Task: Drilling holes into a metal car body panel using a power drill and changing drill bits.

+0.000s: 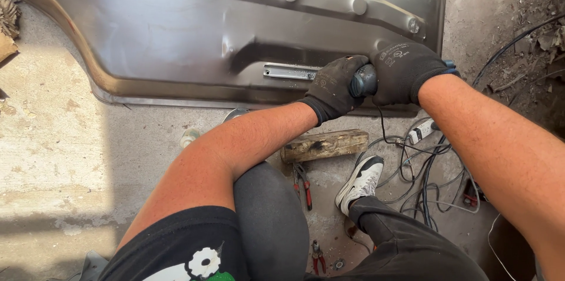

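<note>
— Which step is judged to be in hand?

— A power tool (363,80), most likely a small grinder or sander, is being pressed against the lower edge of a large stamped sheet-metal panel (176,34) that lies on the concrete floor (53,140). Its blue-grey body is seen between the two gloved hands; the working end is hidden behind the gloves, so the exact kind of tool cannot be told.

— How are the hands set?

— The left hand (332,88), in a dark work glove, is wrapped round the front of the tool, fingers (347,64) clenched on it. The right hand (405,70), gloved alike, is closed over the rear of the body. Both grips look firm.

— And where on the panel is the work?

— Just beside a bright narrow metal strip (289,71) fixed along the recessed part near the panel's bottom flange. The tool is held at the right end of that strip.

— What does the next move seem to call for?

— Steady pressure and a slow pass along the strip would be called for, with both grips kept tight, since the panel is loose on the floor and could shift. The thin black cord (381,117) hanging from the tool should be kept out of its path.

— What else lies about?

— A worn wooden block (325,145) rests below the hands, red-handled pliers (303,184) beside the knee, a white power strip (422,131) amid tangled cables (429,181), and a white and black shoe (360,181) between them.
</note>
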